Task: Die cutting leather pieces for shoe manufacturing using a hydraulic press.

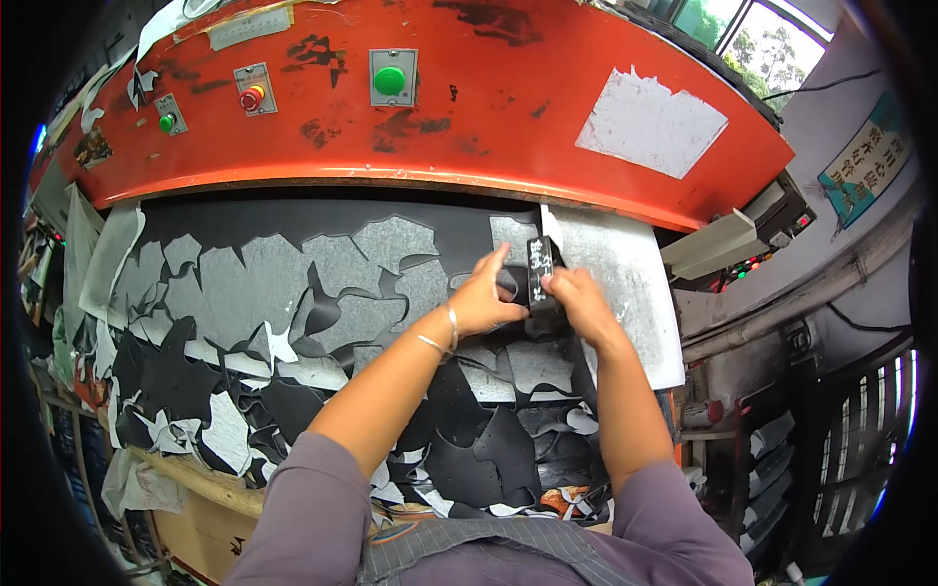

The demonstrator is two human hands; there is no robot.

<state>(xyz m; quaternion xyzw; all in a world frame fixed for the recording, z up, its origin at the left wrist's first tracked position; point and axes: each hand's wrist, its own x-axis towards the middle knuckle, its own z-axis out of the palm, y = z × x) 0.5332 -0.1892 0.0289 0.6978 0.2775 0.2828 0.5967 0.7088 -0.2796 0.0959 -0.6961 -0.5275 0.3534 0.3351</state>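
Note:
My right hand (578, 301) is closed on the near end of a black cutting die (539, 264), a narrow block with white handwritten marks on its side. It stands over the black sheet material (293, 207) near the right end of the press bed. Just left of the die is my left hand (479, 298), its fingers apart and its fingertips close to the sheet. A silvery bangle circles the left wrist. Grey-backed patches and irregular cut-outs (264, 283) spread over the sheet to the left. What lies directly under the die is hidden.
The red press beam (508, 107), with green buttons (389, 81) and a red knob (252, 98), spans the far side. Black and white scraps (469, 459) heap along the near edge. A pale board (625, 293) covers the bed's right end. A pipe (791, 317) runs at right.

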